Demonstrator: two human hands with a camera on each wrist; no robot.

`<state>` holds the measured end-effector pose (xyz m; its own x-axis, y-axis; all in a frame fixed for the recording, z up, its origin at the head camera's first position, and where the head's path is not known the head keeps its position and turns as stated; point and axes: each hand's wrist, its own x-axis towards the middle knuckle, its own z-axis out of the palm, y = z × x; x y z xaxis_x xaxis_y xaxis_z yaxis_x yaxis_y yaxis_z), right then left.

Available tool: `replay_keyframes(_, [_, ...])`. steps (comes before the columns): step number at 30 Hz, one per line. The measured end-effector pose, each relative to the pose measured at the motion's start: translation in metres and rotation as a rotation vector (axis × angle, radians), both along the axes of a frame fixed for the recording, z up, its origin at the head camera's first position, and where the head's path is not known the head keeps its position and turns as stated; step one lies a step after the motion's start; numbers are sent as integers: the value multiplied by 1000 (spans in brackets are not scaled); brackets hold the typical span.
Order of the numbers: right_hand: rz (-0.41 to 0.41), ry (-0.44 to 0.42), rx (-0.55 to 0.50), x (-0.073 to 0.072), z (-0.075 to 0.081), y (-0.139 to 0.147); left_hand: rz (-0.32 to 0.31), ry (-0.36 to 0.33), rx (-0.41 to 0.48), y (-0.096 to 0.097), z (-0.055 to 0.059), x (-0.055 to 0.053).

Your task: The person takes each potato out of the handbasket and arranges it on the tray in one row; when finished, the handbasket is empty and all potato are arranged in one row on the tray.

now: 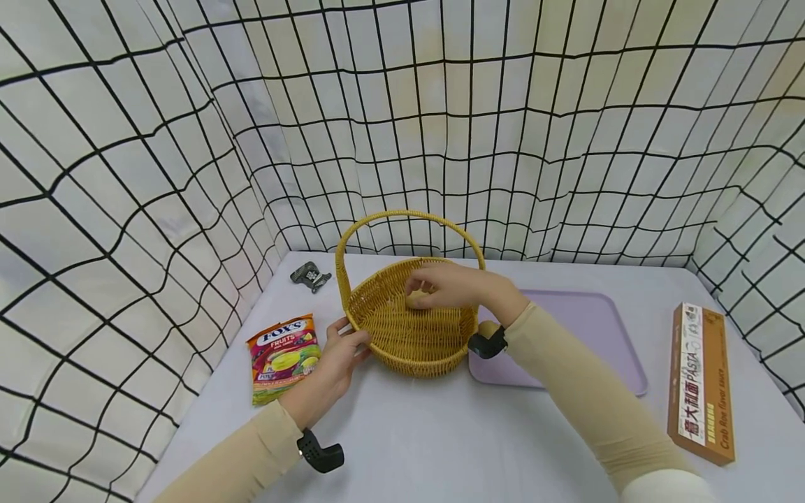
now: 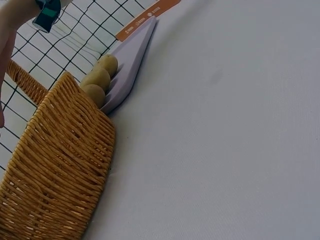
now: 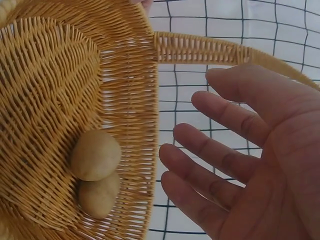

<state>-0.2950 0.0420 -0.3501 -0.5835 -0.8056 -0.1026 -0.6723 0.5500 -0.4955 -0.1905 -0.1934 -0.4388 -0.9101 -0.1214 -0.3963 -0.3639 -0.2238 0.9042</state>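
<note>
A yellow-brown wicker basket (image 1: 411,342) with a tall arched handle stands tilted on the table. My left hand (image 1: 333,367) holds its left side at the rim, with the thumb near the edge. Over the inside of the basket is my right hand (image 1: 443,285), its fingers loosely bent and apart in the right wrist view, nothing between them. Two potatoes (image 3: 96,155) lie together against the basket's inner wall beside those fingers. To the basket's right, a pale purple tray (image 1: 578,307) carries three potatoes (image 2: 97,78), mostly hidden behind my right wrist in the head view.
A colourful Fox's fruit candy bag (image 1: 283,356) lies left of my left hand. Behind it is a small black packet (image 1: 310,276). An orange-brown pasta box (image 1: 701,384) lies at the far right. Black netting (image 1: 440,140) over white sheeting surrounds the table's back and sides.
</note>
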Motion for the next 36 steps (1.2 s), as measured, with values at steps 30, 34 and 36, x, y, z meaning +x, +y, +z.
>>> replay_keyframes(30, [-93, -88, 150, -29, -40, -29, 5, -3, 5, -1, -2, 1])
replay_keyframes(34, [-23, -84, 199, -23, -43, -34, 11, -9, -3, -2, -3, 1])
replay_keyframes(36, [-2, -70, 224, -20, -44, -36, 15, -8, -3, -2, -3, 0])
